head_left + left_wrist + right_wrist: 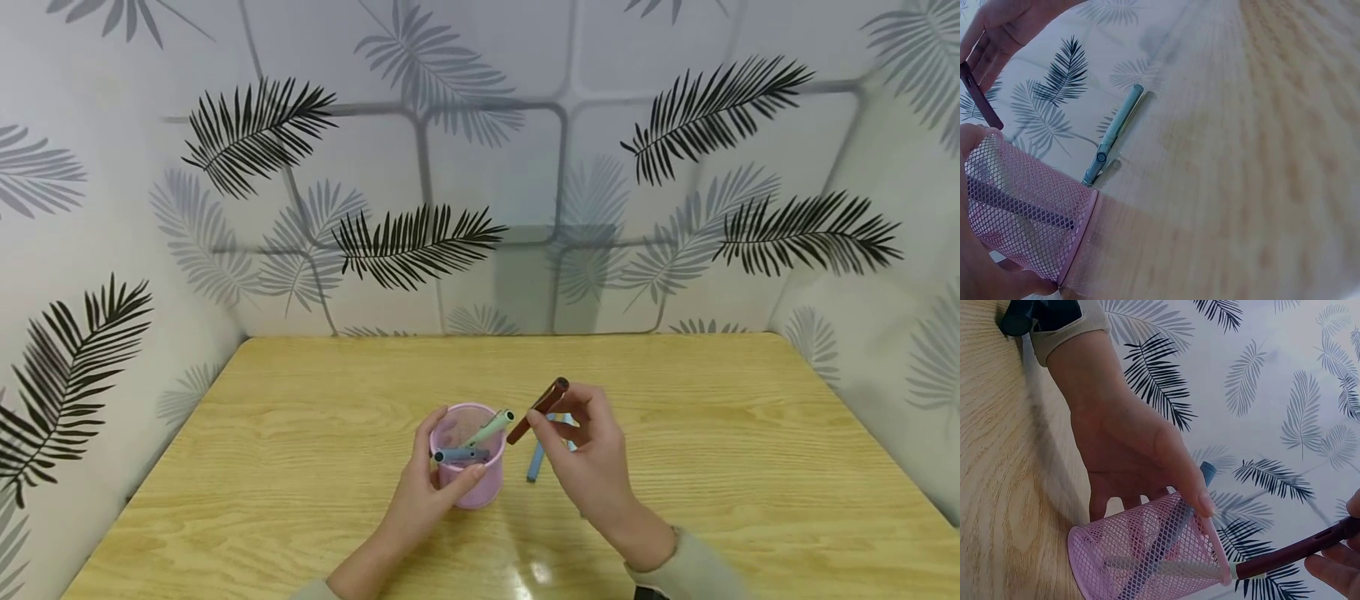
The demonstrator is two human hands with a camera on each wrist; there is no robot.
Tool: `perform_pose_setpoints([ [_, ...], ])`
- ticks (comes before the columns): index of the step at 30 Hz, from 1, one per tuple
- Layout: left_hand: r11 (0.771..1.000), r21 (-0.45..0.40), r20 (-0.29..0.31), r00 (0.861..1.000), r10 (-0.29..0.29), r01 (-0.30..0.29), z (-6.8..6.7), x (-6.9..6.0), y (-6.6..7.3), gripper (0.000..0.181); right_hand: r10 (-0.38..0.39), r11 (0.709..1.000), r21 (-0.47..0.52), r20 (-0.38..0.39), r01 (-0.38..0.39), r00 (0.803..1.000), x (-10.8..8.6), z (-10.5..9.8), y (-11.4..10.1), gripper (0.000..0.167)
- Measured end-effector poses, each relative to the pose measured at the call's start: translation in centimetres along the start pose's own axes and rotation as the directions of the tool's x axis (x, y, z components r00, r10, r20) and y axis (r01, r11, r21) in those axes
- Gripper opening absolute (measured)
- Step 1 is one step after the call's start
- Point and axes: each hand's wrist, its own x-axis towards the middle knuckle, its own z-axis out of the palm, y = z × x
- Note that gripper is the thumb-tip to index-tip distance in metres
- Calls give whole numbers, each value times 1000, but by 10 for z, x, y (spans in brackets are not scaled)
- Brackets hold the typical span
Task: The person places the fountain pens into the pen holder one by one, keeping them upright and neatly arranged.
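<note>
My left hand [427,475] grips a pink mesh pen cup [480,487] from its left side, thumb at the front and fingers along the far side. Inside the cup lean a light green pen [491,427] and a blue-grey pen [462,455], their ends above the rim. My right hand [596,458] pinches a dark red pen [538,410] between thumb and fingers, slanted beside the cup's right rim; the right wrist view shows its lower end [1250,569] close to the rim.
A blue pen [536,461] lies on the wooden table [337,400] right of the cup, partly behind my right hand. Something light blue [570,427] shows between that hand's fingers. Leaf-patterned walls [480,183] stand along the table's back and sides.
</note>
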Motion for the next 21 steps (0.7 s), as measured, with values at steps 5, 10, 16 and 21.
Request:
perform_pose_setpoints([
  [5,1000,4,-6,1000,-9,9,0,0,-2,76,9,999,36,-2,-9,1000,-6,6,16,32],
  [10,1000,6,-15,1000,-1,1,0,0,-2,78,14,998,61,23,-15,1000,-11,11,28,29],
  [16,1000,-3,-6,1000,0,0,1,0,-2,79,52,998,-45,72,-48,996,-14,18,17,31],
  [21,1000,-5,6,1000,-5,5,1,1,-2,79,57,984,-173,89,-41,994,-25,19,31,35],
])
